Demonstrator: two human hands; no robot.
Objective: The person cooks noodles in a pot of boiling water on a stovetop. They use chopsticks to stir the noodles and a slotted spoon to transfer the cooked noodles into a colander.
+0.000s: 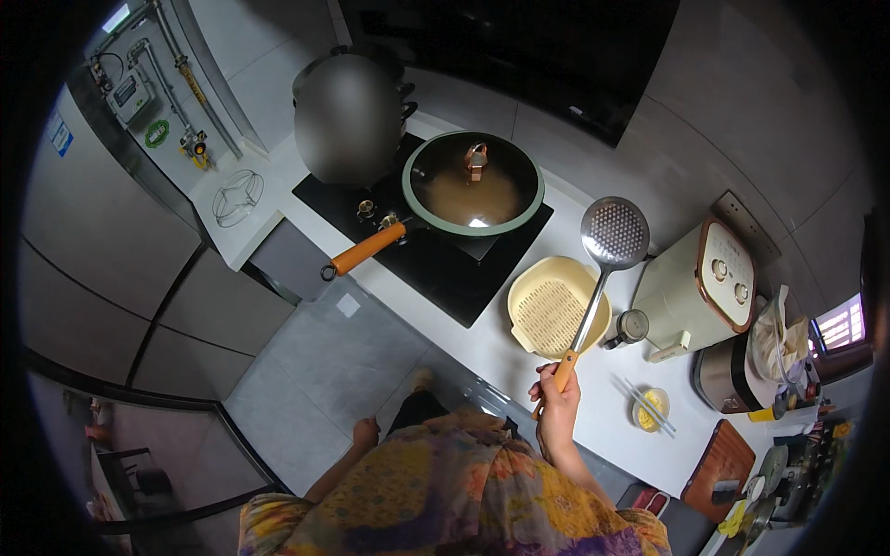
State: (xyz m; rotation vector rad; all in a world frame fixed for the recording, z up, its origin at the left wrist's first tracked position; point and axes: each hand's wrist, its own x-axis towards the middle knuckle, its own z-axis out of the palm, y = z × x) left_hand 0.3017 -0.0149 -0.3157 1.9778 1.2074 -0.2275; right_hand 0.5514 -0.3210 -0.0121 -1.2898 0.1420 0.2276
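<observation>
My right hand [560, 410] grips the wooden handle of a metal skimmer [615, 233], whose perforated bowl is raised at the far end. Below the skimmer's shaft, on the counter, sits a cream plastic colander basket [549, 313]. A frying pan [532, 208] with a green rim and an orange handle [368, 249] stands on the black cooktop [445, 278]. Its glass lid [445, 184] is on, and brownish contents show dimly through it. My left hand [366, 432] hangs low by my side, fingers curled, with nothing visible in it.
Beside the basket are a lidded glass jar [631, 326] and an air fryer [678, 285]. A small bowl [662, 397] holds yellow food, with chopsticks across it. Farther right are a rice cooker [726, 375] and a wooden cutting board [719, 465]. A wire rack [238, 198] lies left of the cooktop.
</observation>
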